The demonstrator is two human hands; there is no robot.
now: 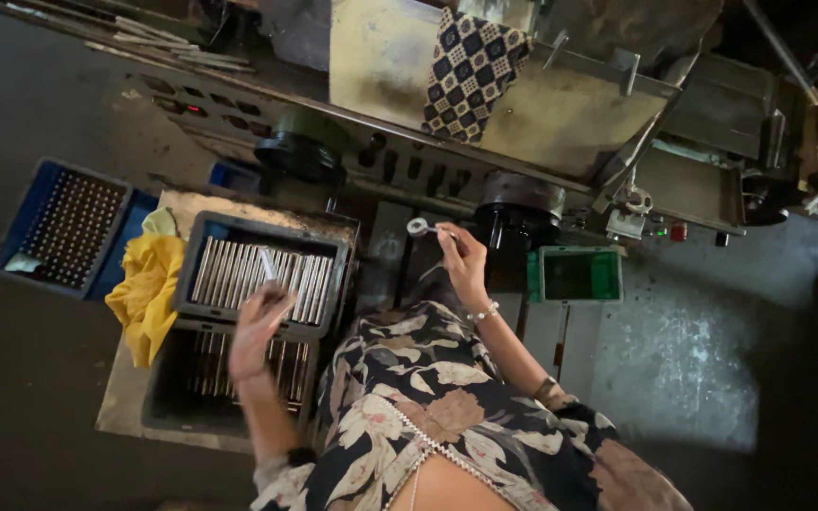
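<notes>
My left hand (259, 326) is raised over a dark crate (338, 274) packed with shiny metal rods and grips one rod (267, 265) that points up out of the fingers. My right hand (462, 265) reaches toward the machine (560, 114) and pinches a short metal rod (420, 226) whose round end faces the camera. A beaded bracelet sits on my right wrist. A second dark crate (165, 402) with more rods lies below the first, partly behind my left forearm. My floral sleeves fill the bottom middle.
A yellow cloth (149, 289) lies left of the crates. A blue perforated tray (63, 227) stands at far left. A small green bin (577, 274) sits under the machine. A checked cloth (471, 71) hangs on the machine's top. Grey concrete floor lies at right.
</notes>
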